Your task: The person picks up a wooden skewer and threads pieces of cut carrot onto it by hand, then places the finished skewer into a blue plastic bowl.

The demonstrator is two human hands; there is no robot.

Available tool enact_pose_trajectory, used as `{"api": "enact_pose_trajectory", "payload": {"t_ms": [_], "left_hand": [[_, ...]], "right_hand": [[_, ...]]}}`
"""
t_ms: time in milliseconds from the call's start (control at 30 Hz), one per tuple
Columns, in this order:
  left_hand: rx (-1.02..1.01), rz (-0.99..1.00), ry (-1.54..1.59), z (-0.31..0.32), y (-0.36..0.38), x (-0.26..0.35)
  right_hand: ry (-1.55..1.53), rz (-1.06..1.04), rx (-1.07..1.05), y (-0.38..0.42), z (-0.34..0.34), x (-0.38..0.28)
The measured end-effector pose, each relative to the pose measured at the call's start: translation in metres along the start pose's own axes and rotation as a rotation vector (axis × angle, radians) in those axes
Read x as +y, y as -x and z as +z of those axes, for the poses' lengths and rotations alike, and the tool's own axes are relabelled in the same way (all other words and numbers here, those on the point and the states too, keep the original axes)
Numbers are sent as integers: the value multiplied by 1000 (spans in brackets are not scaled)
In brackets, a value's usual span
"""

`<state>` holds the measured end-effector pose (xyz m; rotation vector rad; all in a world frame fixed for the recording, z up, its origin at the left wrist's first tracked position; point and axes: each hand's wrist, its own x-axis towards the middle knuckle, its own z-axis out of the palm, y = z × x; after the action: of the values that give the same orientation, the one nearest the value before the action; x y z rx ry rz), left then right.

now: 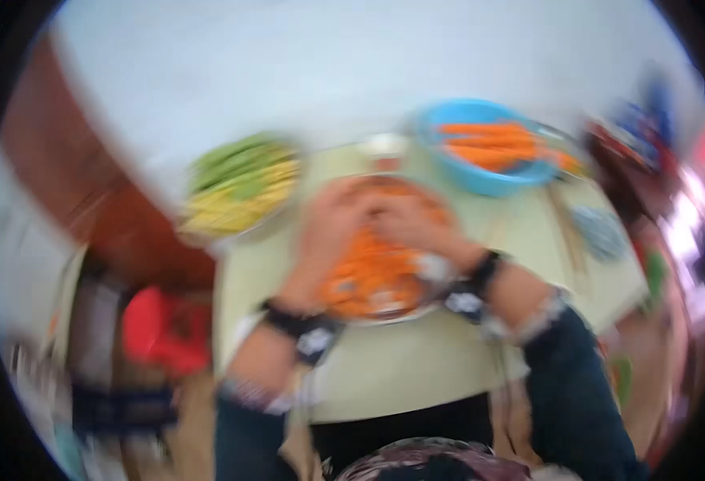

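Both hands are close together over a round tray (384, 322) of orange pieces (376, 276), near its far side. My left hand (338, 220) curls inward from the left, and my right hand (418, 220) reaches in from the right, their fingers meeting near the middle. Motion blur smears the fingers, so anything between them cannot be made out. Something whitish (432, 268) lies at the right of the tray, below my right hand. Dark bands are on both wrists.
On the pale green table (416, 373), a plate of green and yellow vegetables (244, 184) is at the left. A blue basin (492, 186) holds carrots (492, 144) at the back right. Behind the tray stands a white-topped jar (384, 148). Thin sticks (567, 228) lie at the right.
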<state>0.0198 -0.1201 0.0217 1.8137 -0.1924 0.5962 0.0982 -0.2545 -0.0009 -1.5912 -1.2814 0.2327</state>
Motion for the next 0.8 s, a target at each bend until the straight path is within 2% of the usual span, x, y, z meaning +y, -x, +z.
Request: {"api": "enact_pose_trajectory", "payload": {"t_ms": [33, 67, 100, 133, 167, 200, 233, 300, 333, 367, 400, 500, 567, 600, 633, 667, 700, 733, 767, 800], "left_hand": [[60, -3, -201, -3, 0, -9], [42, -55, -123, -2, 5, 18], [136, 23, -267, -3, 7, 22], [149, 31, -218, -7, 7, 23], [116, -88, -67, -4, 6, 24], [216, 93, -121, 4, -2, 2], [230, 141, -155, 6, -9, -9], [256, 200, -181, 8, -15, -6], [235, 88, -66, 11, -18, -1], [209, -14, 64, -14, -1, 7], [261, 104, -36, -9, -8, -7], [299, 140, 6, 0, -17, -31], [278, 41, 55, -5, -8, -17], [182, -57, 179, -7, -5, -12], [76, -158, 24, -23, 6, 27], [20, -199, 446, -16, 5, 0], [52, -259, 90, -19, 3, 9], [65, -125, 17, -17, -3, -17], [34, -172, 344, -17, -1, -17], [44, -295, 360, -22, -1, -4]], "right_hand": [[70, -47, 21, 1, 2, 11], [240, 27, 33, 4, 0, -9], [219, 142, 41, 3, 1, -33], [86, 232, -4, 0, 1, -4], [148, 276, -7, 3, -2, -13], [144, 104, 61, 5, 2, 7], [-55, 262, -60, 3, -5, 18], [-138, 231, -93, 3, -5, 8], [-170, 270, -56, 4, -7, 3], [-188, 311, -14, -3, 19, -15], [-232, 335, -38, -2, 17, -9], [-188, 343, -53, -2, 15, -17], [-149, 344, -3, -4, 18, -13], [-136, 325, 37, -1, 21, -17], [41, 332, -32, -3, 16, -23], [163, 290, -4, -1, 15, -15], [173, 244, -20, -2, 17, -14], [67, 249, -35, -3, 20, -3], [-252, -37, -13, -3, 26, 42], [336, -128, -148, -8, 21, 49]]}}
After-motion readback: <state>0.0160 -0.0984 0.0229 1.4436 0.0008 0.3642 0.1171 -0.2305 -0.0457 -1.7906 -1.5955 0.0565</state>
